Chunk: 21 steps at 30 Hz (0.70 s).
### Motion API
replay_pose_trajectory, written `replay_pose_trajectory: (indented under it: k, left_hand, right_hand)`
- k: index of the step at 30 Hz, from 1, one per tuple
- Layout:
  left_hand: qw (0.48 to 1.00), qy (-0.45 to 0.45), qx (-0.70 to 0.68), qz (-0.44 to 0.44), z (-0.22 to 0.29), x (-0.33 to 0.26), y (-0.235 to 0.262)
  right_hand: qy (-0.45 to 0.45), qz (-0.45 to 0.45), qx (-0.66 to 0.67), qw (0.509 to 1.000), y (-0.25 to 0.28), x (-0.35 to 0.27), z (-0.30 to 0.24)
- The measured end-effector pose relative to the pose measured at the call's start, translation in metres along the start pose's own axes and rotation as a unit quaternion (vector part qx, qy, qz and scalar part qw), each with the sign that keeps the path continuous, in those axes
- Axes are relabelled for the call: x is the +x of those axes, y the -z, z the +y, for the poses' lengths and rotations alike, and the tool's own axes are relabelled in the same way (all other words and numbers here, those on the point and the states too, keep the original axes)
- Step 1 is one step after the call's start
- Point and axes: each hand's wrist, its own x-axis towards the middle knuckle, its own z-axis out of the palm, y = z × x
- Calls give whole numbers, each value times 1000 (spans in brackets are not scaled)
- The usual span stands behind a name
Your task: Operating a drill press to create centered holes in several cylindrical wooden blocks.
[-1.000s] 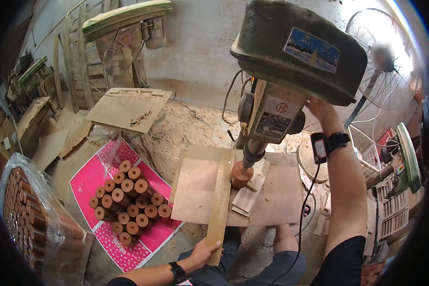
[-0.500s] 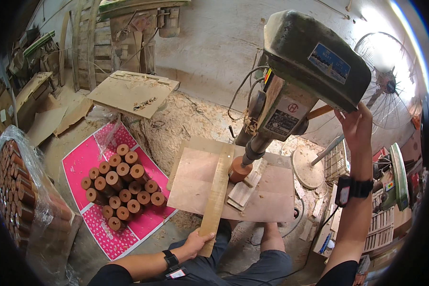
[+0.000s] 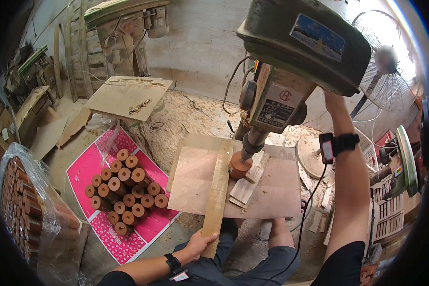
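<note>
My left hand [image 3: 202, 244] grips the near end of a long, flat wooden strip [image 3: 218, 190], which lies across the drill press table [image 3: 190, 178]. Against the strip's right side stands a reddish-brown wooden cylinder [image 3: 239, 168], directly under the drill chuck [image 3: 250, 143]. The chuck's lower end meets the cylinder's top; the bit itself cannot be made out. On the cylinder's right lie pale wooden slats [image 3: 245, 190]. My right hand [image 3: 334, 99] is raised beside the green drill press head [image 3: 305, 43], which hides its fingers and whatever they touch.
Several drilled wooden cylinders [image 3: 128, 188] stand on a pink sheet [image 3: 88, 164] at left. Beyond them is a plastic-wrapped stack of cylinders [image 3: 38, 205]. A dusty board [image 3: 124, 97] lies at the back, shavings [image 3: 186, 114] cover the floor, and a fan [image 3: 386, 62] stands at right.
My right hand has moved down and left, and its fingers have gone behind the drill press head. The view has shifted slightly; my left hand keeps hold of the strip.
</note>
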Motion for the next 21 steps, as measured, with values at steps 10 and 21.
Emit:
replay_pose_trajectory:
  k: [10, 21]
  left_hand:
    - [1000, 10, -9, -11, -1, 3, -1]
    - [1000, -16, -14, -5, -3, 3, 1]
  right_hand:
    - [-348, 5, 82, 934, -52, -109, 76]
    - [-371, -79, -202, 903, -44, -244, -60]
